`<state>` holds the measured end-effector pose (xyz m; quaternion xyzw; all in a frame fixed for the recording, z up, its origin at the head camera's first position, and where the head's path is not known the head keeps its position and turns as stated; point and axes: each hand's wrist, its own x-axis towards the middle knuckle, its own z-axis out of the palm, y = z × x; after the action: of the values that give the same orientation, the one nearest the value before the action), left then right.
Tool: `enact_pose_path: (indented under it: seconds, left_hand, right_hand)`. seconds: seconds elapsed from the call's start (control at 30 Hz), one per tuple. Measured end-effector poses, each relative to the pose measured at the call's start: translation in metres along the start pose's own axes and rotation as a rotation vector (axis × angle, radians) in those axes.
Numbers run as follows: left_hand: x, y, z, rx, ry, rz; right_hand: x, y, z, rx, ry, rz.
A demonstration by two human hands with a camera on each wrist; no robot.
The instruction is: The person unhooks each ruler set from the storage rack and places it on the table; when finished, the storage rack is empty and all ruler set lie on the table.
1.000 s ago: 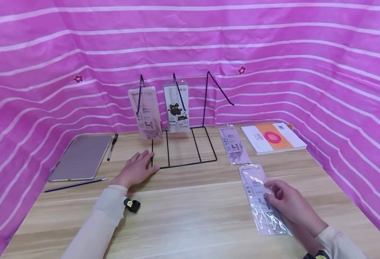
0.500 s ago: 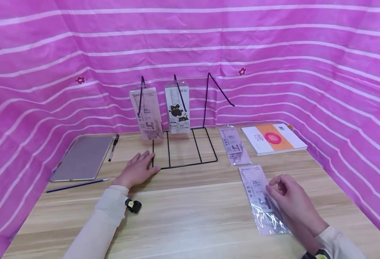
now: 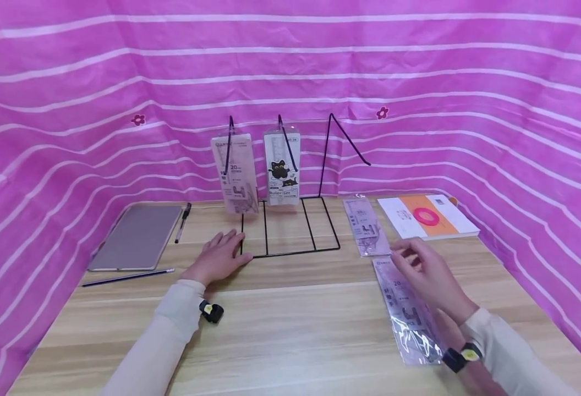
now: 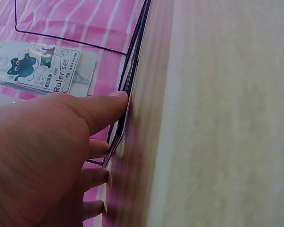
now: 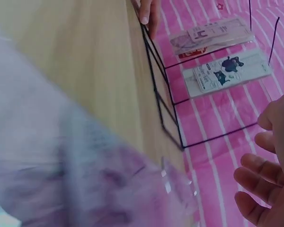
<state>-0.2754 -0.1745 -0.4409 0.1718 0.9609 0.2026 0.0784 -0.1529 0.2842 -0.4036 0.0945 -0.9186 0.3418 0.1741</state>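
Observation:
My left hand (image 3: 218, 257) rests with fingers spread at the left front corner of a black wire display rack (image 3: 295, 253); in the left wrist view its thumb (image 4: 106, 109) touches the rack's base. From the rack's hooks hang a pinkish ruler-set pack (image 3: 236, 179) and a ruler-set pack with black cats (image 3: 281, 184); the right hook is bare. My right hand (image 3: 431, 278) hovers over the top end of the nearer flat ruler-set pack (image 3: 404, 311), its fingers loosely bent and holding nothing. Another pinkish ruler-set pack (image 3: 366, 226) lies just beyond it.
A book with an orange band (image 3: 426, 215) lies at the back right. On the left are a grey notebook (image 3: 137, 236), a black pen (image 3: 183, 223) and a pencil (image 3: 128, 277). Pink striped cloth (image 3: 290, 60) closes off the back and sides of the wooden table (image 3: 280, 335).
My right hand has left the middle of the nearer pack and moved forward to its top end. My left hand stays at the rack. The head view has shifted slightly left.

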Motion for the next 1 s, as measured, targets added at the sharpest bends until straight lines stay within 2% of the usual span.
enact_pose_path:
  seconds: [0.27,0.43,0.6,0.8,1.0]
  left_hand:
    - [-0.006,-0.003,0.004,-0.012,-0.013,-0.019]
    - [-0.004,0.002,0.005,-0.023,-0.008,-0.019]
    - [0.000,0.007,0.008,-0.029,-0.014,-0.011]
    - [0.000,0.008,0.004,-0.019,0.000,-0.021]
    - [-0.003,0.003,0.001,-0.004,0.006,-0.032]
  right_hand:
    - [0.070,-0.018,0.036,0.127,-0.083,-0.174]
    - [0.111,-0.026,0.064,0.100,-0.173,-0.225]
    - [0.141,-0.032,0.088,0.093,-0.251,-0.248]
    - [0.181,-0.054,0.111,0.153,-0.229,-0.276]
    - [0.198,-0.077,0.133,0.198,-0.156,-0.247]
